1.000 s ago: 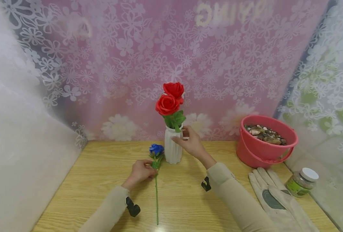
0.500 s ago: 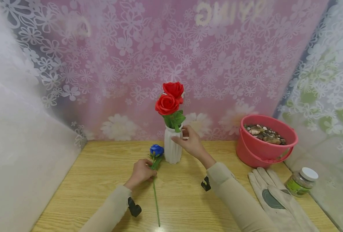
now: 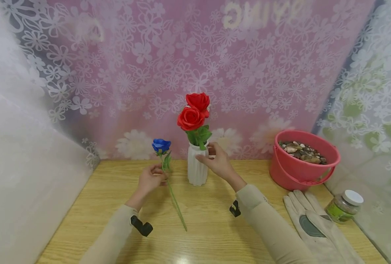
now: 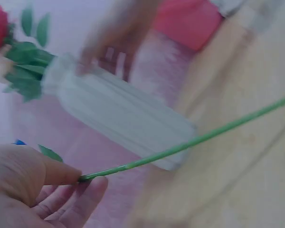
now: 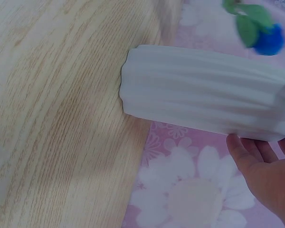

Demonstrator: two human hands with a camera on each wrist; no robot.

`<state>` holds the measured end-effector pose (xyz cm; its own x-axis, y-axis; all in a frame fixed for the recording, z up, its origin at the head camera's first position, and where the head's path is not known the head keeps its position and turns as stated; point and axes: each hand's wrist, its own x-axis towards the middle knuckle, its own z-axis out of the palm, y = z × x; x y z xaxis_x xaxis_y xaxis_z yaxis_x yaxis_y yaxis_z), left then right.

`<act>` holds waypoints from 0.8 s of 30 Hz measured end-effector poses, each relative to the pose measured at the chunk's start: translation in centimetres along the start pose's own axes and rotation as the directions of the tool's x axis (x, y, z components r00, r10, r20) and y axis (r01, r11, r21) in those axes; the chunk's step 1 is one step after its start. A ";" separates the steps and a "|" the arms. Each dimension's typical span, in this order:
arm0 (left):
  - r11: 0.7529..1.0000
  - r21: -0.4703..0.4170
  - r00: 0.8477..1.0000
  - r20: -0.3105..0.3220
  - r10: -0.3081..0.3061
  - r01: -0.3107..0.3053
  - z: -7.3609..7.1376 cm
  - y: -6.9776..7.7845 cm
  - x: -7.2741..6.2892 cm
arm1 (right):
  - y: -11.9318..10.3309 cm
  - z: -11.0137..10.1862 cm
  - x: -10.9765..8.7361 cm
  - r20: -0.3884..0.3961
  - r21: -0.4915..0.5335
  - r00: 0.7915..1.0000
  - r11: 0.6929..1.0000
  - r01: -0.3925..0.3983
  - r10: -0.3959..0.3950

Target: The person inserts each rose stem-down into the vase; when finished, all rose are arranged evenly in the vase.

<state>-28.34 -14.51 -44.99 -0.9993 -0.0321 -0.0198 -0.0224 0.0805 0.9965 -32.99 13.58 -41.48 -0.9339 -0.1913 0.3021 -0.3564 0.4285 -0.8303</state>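
My left hand [image 3: 150, 179] pinches the green stem of a blue rose [image 3: 161, 145] between thumb and fingers. The bloom points up and the long stem [image 4: 180, 146] slants down to the right over the table. A white ribbed vase [image 3: 197, 167] stands upright right of the flower. Red roses [image 3: 191, 118] with green leaves rise out of its mouth. My right hand [image 3: 219, 162] holds the vase near the top from its right side, thumb in front and fingers behind. In the right wrist view the fingertips lie along the vase wall [image 5: 199, 90].
A pink bucket [image 3: 291, 174] of pebbles stands at the back right of the wooden table [image 3: 116, 198]. In front of it lie pale gloves [image 3: 311, 223] and a jar [image 3: 344, 207] with a white lid. Flower-patterned curtains [image 3: 142, 73] hang behind the table and along its sides.
My left hand has lifted the blue rose off the table and carried it up and to the left, tilting its stem. The right hand and the vase stay in place.
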 end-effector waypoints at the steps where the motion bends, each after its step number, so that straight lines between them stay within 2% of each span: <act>1: 1.000 -0.024 1.000 -0.005 0.008 -0.008 -0.2 0.6 0.0 | 0.0 0.0 0.0 0.001 -0.001 1.000 1.000 0.000 0.000; 4: 0.995 -0.090 0.999 -0.032 0.042 -0.045 -0.9 2.2 0.1 | 0.1 0.0 0.0 0.006 -0.001 1.000 1.000 0.001 -0.001; 10: 0.977 -0.128 0.983 -0.095 0.158 -0.169 -1.8 5.0 0.2 | 0.1 0.0 0.1 0.003 0.002 1.000 1.000 0.008 -0.008; 16: 0.939 -0.140 0.946 -0.138 0.295 -0.313 -2.2 6.8 0.4 | 0.1 0.0 0.1 0.003 0.004 1.000 1.000 0.007 -0.007; 21: 0.911 -0.162 0.918 -0.189 0.349 -0.380 -2.2 8.0 0.5 | 0.1 0.0 0.1 0.006 0.010 1.000 1.000 0.004 -0.004; 24: 0.881 -0.185 0.890 -0.239 0.389 -0.435 -2.1 8.8 0.7 | 0.1 0.0 0.1 0.010 0.007 1.000 1.000 0.007 -0.007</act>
<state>-29.13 -15.96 -36.07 -0.8905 -0.2351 0.3895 0.4207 -0.0996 0.9017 -33.12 13.66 -41.56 -0.9309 -0.2034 0.3034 -0.3629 0.4206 -0.8315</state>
